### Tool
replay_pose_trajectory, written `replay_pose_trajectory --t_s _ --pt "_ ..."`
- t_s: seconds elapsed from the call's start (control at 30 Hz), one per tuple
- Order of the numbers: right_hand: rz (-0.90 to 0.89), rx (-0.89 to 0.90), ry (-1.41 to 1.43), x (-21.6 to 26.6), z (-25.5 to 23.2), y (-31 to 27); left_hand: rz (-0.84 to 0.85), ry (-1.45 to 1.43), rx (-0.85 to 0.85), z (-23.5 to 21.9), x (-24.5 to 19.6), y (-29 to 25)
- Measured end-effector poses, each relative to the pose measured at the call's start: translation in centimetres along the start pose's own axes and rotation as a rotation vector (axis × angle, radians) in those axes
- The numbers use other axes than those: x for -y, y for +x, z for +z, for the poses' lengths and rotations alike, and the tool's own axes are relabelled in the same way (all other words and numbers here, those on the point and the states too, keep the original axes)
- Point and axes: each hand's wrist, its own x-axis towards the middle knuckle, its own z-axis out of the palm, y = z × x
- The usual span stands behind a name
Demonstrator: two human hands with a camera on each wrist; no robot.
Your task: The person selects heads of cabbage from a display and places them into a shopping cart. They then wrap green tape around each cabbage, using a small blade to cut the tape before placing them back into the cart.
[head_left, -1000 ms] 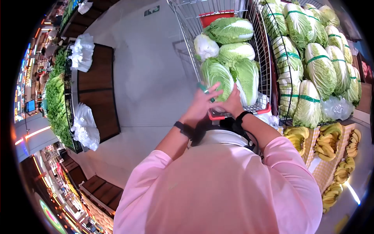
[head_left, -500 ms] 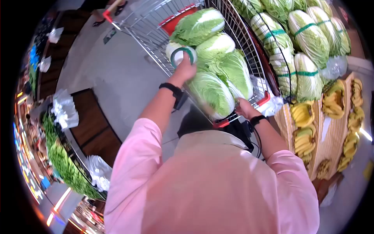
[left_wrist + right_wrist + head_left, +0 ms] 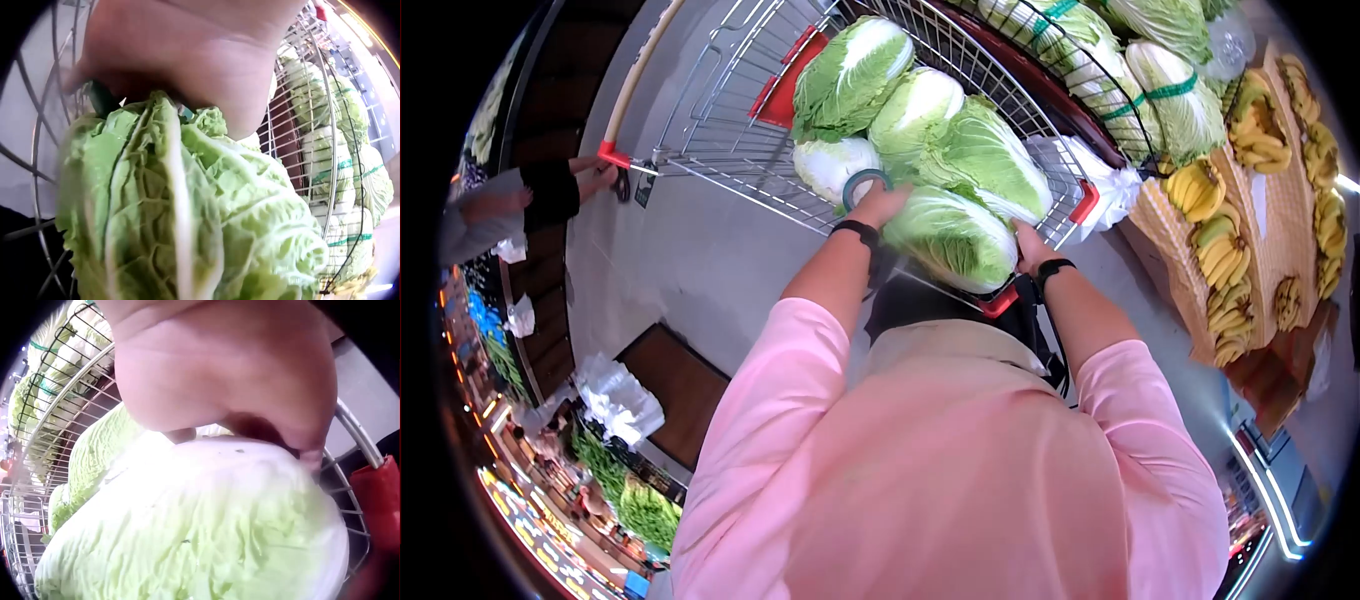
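Note:
The nearest napa cabbage (image 3: 955,240) lies at the near side of a wire shopping cart (image 3: 730,165), between my two hands. My left hand (image 3: 884,204) holds a roll of green tape (image 3: 862,186) at the cabbage's leafy end. In the left wrist view that hand (image 3: 187,56) overlaps the leaf tips and mostly hides the roll. My right hand (image 3: 1030,248) grips the pale base end; in the right wrist view its fingers and thumb spread round the base. Other untaped cabbages (image 3: 855,75) lie behind in the cart.
Cabbages banded with green tape (image 3: 1165,100) fill a wire-sided display beyond the cart. White plastic bags (image 3: 1100,185) hang by the cart's red corner piece (image 3: 1085,203). Bananas (image 3: 1222,245) lie on a stand at the right. Another person (image 3: 550,195) stands at the far left.
My hands were together at the near cabbages, then parted. The left came back with the tape roll to the leafy end; the right moved onto the base. The cart has turned in view.

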Motion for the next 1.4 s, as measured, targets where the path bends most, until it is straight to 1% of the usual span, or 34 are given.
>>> replay_pose_trajectory --t_s 0.07,0.1,0.13,0.17,0.2,0.27,0.3,0.33,0.37,0.4,0.47,0.5,0.57,0.6,0.63,0.67,0.73,0.77,0.8,0.87,0.9,0.97,1.0,1.03,1.07,1.1,1.13,1.17,1.2,1.23,1.27,1.3,1.37,1.4 --pt "0.036 0.018 0.066 -0.4 0.4 0.1 -0.022 -0.145 0.076 -0.4 0.3 0.3" --pt "0.041 0.008 0.074 -0.5 0.5 0.2 -0.011 -0.127 0.111 -0.4 1.4 1.6" --pt "0.049 -0.007 0.081 -0.8 0.3 0.1 -0.004 -0.112 0.151 -0.6 0.0 0.3" --pt "0.059 -0.017 0.068 -1.3 -0.3 0.6 -0.055 -0.195 0.124 -0.3 -1.0 -1.7" --pt "0.063 -0.024 0.053 -1.7 -1.0 1.5 -0.074 -0.218 0.144 -0.2 -0.7 -1.7" --pt "0.04 -0.015 0.031 -2.2 -1.7 4.0 -0.101 -0.26 0.178 -0.3 1.2 1.0" --pt "0.017 -0.003 0.026 -2.8 -1.8 5.0 -0.015 -0.343 0.317 0.2 3.8 3.2" --pt "-0.004 0.008 0.021 -3.4 -2.0 6.0 -0.007 -0.231 0.132 0.1 -1.6 -3.2" --pt "-0.007 -0.008 0.004 -3.7 -2.2 6.8 -0.068 -0.301 0.192 -0.1 -0.9 -2.6" --pt "-0.065 -0.025 -0.02 -3.6 -2.2 6.6 -0.134 -0.375 0.254 0.0 0.3 -1.0" --pt "-0.173 -0.066 -0.089 -3.7 -2.4 6.0 -0.103 -0.329 0.242 0.5 2.6 0.6" --pt "-0.226 -0.088 -0.125 -3.6 -2.3 5.7 -0.087 -0.309 0.236 0.5 2.4 0.9" --pt "-0.308 -0.133 -0.21 -4.9 -2.4 5.0 -0.042 -0.25 0.126 0.3 2.8 1.1" --pt "-0.338 -0.152 -0.256 -5.9 -2.2 4.5 -0.03 -0.222 0.069 0.4 3.4 0.4" --pt "-0.379 -0.221 -0.339 -4.8 -0.7 0.3 -0.015 -0.207 -0.063 0.4 3.5 0.1" --pt "-0.341 -0.199 -0.353 -4.3 -0.3 -0.9 0.018 -0.2 -0.084 0.0 2.7 -1.1" --pt "-0.273 -0.154 -0.374 -3.5 0.3 -2.3 0.091 -0.181 -0.126 -1.7 -1.0 -4.9" --pt "-0.303 -0.112 -0.356 -3.2 0.8 -3.7 0.08 -0.143 -0.184 -2.5 -2.6 -6.4" --pt "-0.333 -0.07 -0.337 -2.8 1.3 -5.1 0.082 -0.199 -0.103 -3.5 -5.0 -8.9" --pt "-0.399 0.008 -0.264 -1.4 2.8 -7.4 0.206 -0.335 -0.052 -5.0 -6.9 -11.6" --pt "-0.506 0.079 -0.245 -1.3 2.6 -6.5 0.225 -0.33 -0.087 -5.6 -8.5 -12.9" --pt "-0.535 -0.006 -0.313 0.8 4.5 -9.1 0.257 -0.319 -0.163 -6.6 -11.3 -15.5" --pt "-0.546 -0.049 -0.347 1.7 5.1 -10.0 0.313 -0.325 -0.173 -6.8 -12.4 -16.4" --pt "-0.615 -0.021 -0.3 2.4 5.2 -9.6 0.367 -0.331 -0.183 -7.1 -13.7 -16.9" --pt "-0.644 -0.031 -0.287 3.0 5.0 -9.5 0.421 -0.338 -0.194 -7.2 -14.5 -16.9" --pt "-0.672 -0.041 -0.275 3.9 4.9 -10.2 0.451 -0.275 -0.232 -7.5 -15.0 -16.2" --pt "-0.698 -0.051 -0.262 4.7 5.1 -11.8 0.481 -0.301 -0.218 -7.1 -16.0 -16.6" --pt "-0.71 -0.134 -0.34 5.6 4.9 -13.8 0.51 -0.329 -0.207 -6.4 -17.2 -17.2" --pt "-0.724 -0.159 -0.323 6.2 4.6 -14.6 0.54 -0.356 -0.195 -6.0 -18.3 -17.2" --pt "-0.735 -0.185 -0.306 6.7 3.9 -15.0 0.533 -0.301 -0.195 -5.8 -18.7 -16.2" --pt "-0.745 -0.213 -0.289 7.1 3.2 -15.7 0.521 -0.307 -0.157 -5.4 -19.1 -15.5" --pt "-0.715 -0.144 -0.265 7.7 2.8 -17.2 0.509 -0.312 -0.115 -4.6 -19.7 -15.0" --pt "-0.734 -0.223 -0.268 8.3 1.0 -15.3 0.474 -0.333 -0.033 -2.7 -20.9 -13.4" --pt "-0.746 -0.262 -0.27 9.0 -0.1 -13.9 0.451 -0.275 -0.035 -2.0 -21.3 -11.6"
